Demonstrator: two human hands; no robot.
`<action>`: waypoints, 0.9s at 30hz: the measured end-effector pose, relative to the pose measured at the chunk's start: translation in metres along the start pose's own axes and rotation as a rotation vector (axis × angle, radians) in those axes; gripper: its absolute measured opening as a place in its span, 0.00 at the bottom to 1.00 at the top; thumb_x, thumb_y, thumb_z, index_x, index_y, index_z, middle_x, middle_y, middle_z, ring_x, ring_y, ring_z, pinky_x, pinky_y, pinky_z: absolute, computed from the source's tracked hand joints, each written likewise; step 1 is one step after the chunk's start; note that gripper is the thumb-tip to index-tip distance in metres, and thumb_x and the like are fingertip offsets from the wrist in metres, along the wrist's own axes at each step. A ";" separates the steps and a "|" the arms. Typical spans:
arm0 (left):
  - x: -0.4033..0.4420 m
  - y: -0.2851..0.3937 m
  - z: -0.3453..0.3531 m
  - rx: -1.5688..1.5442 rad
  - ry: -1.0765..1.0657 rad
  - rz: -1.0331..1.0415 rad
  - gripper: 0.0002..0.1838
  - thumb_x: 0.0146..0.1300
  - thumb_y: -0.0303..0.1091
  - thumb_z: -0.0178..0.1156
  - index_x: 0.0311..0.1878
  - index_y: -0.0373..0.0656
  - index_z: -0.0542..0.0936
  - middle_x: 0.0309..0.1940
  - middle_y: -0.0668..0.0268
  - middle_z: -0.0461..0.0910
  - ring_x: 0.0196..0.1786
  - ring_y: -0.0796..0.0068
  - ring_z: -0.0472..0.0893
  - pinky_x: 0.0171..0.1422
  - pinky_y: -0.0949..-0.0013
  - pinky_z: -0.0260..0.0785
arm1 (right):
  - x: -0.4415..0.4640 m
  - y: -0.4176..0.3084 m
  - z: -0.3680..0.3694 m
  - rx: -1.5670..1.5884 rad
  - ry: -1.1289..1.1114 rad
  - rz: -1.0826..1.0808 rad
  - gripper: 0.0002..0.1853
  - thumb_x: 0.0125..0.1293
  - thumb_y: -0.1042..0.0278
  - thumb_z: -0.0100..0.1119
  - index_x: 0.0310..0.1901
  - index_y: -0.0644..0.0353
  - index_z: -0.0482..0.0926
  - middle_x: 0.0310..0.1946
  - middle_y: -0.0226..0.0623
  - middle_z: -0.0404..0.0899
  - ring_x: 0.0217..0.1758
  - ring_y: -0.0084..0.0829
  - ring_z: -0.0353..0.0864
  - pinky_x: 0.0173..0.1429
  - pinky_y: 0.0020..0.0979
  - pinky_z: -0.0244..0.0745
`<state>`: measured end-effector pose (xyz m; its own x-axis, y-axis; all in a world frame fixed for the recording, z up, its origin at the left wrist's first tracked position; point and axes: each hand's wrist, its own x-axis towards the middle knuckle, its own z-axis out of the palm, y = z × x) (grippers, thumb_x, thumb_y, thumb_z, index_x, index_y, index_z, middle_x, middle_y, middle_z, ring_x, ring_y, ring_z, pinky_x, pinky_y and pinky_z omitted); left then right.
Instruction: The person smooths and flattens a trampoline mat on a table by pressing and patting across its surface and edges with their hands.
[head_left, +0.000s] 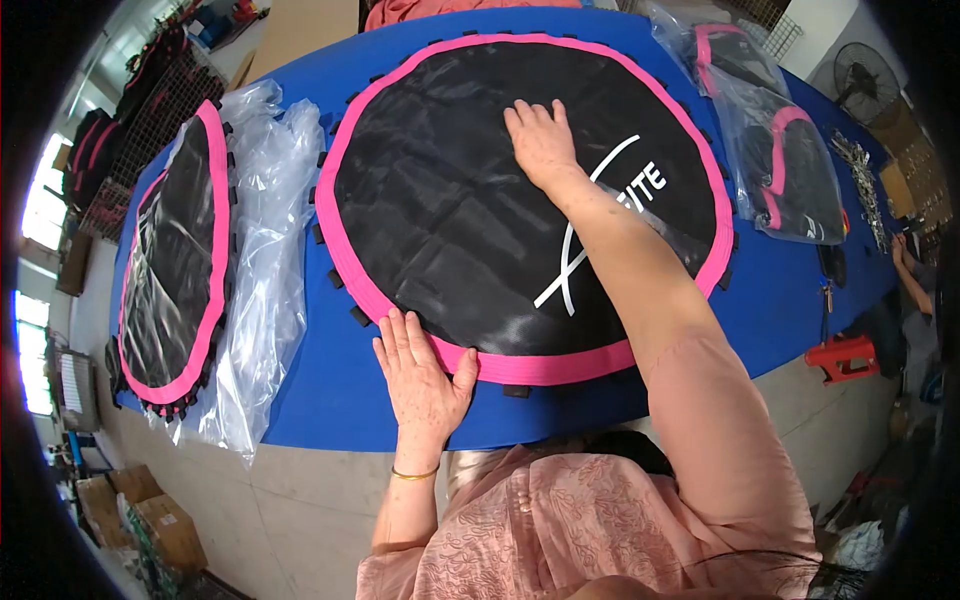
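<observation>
the round black mat point(440, 200) is spread beneath both grips. its pink rim point(540, 368) is touched by the left grip point(418, 382), opened flat; the right grip point(540, 140), fingers splayed, is placed over the far half. left of the left grip, bare blue tabletop point(325, 400) is bordered by clear plastic point(265, 300).

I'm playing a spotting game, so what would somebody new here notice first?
Probably the big round black fabric sheet with a pink rim, spread on the blue table. The right hand seems to rest on it; the left hand touches its near edge. Crumpled clear plastic lies to its left.
</observation>
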<state>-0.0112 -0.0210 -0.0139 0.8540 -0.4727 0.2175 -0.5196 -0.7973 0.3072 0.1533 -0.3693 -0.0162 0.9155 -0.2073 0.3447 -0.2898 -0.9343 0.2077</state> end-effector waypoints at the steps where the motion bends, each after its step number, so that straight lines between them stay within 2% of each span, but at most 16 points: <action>1: 0.000 0.000 0.000 0.003 -0.001 -0.003 0.53 0.68 0.61 0.65 0.78 0.23 0.60 0.80 0.33 0.58 0.84 0.33 0.55 0.87 0.37 0.44 | 0.002 -0.007 0.000 0.010 0.006 -0.020 0.25 0.73 0.69 0.55 0.70 0.54 0.75 0.73 0.37 0.74 0.73 0.37 0.75 0.83 0.57 0.55; 8: 0.000 0.000 0.001 0.004 0.004 -0.002 0.52 0.67 0.61 0.65 0.77 0.23 0.61 0.80 0.33 0.59 0.84 0.33 0.56 0.87 0.38 0.45 | 0.001 -0.068 -0.012 0.096 0.057 -0.152 0.24 0.73 0.68 0.55 0.69 0.55 0.76 0.72 0.38 0.74 0.71 0.39 0.75 0.83 0.57 0.55; 12: 0.000 0.001 0.002 0.005 0.019 0.000 0.51 0.68 0.59 0.65 0.77 0.23 0.62 0.79 0.32 0.60 0.84 0.34 0.56 0.87 0.39 0.46 | -0.011 -0.099 -0.016 0.150 0.178 -0.201 0.24 0.72 0.66 0.55 0.69 0.55 0.77 0.71 0.37 0.75 0.70 0.39 0.76 0.83 0.58 0.55; 16: -0.001 -0.001 0.004 0.017 0.045 0.014 0.50 0.68 0.58 0.65 0.77 0.23 0.62 0.79 0.32 0.60 0.84 0.34 0.57 0.87 0.40 0.46 | -0.027 -0.125 -0.033 0.202 0.089 -0.262 0.24 0.73 0.65 0.55 0.69 0.56 0.77 0.71 0.38 0.75 0.71 0.38 0.75 0.83 0.57 0.54; 27: -0.001 -0.004 0.010 -0.035 0.109 0.023 0.50 0.67 0.58 0.65 0.75 0.22 0.64 0.78 0.32 0.62 0.83 0.35 0.58 0.88 0.42 0.47 | -0.086 -0.177 -0.059 0.298 0.162 -0.418 0.25 0.70 0.66 0.57 0.69 0.56 0.76 0.71 0.40 0.75 0.72 0.39 0.74 0.84 0.58 0.52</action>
<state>-0.0100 -0.0206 -0.0249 0.8349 -0.4452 0.3237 -0.5409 -0.7722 0.3333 0.1092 -0.1693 -0.0281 0.8745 0.2248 0.4297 0.2030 -0.9744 0.0967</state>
